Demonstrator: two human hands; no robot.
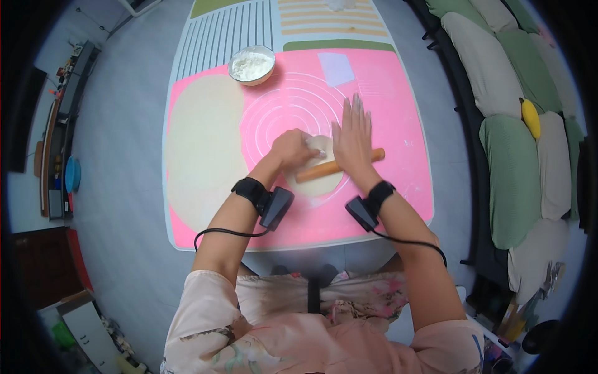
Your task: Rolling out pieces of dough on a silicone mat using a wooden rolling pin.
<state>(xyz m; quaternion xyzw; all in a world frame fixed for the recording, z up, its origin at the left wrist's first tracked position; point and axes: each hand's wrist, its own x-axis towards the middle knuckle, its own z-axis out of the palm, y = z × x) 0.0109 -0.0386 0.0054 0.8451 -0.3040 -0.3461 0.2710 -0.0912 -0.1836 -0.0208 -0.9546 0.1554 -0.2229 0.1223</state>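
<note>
A small round of dough (318,186) lies on the pink mat, with a wooden rolling pin (317,171) slanting across it. My left hand (293,150) is at the far left part of this dough, its fingers curled and closed on the dough's edge. On the right end of the pin rests the palm of my right hand (353,142), fingers stretched out flat and pointing away from me. Its palm hides part of the pin. To the left, a large thin sheet of rolled dough (202,149) covers that side of the mat.
The pink mat (405,156) with printed circles covers the near table. A glass bowl of white flour (252,65) stands at its far edge, and a pale square (336,68) lies farther right. A sofa with cushions (514,187) runs along the right; a low cabinet (75,93) stands left.
</note>
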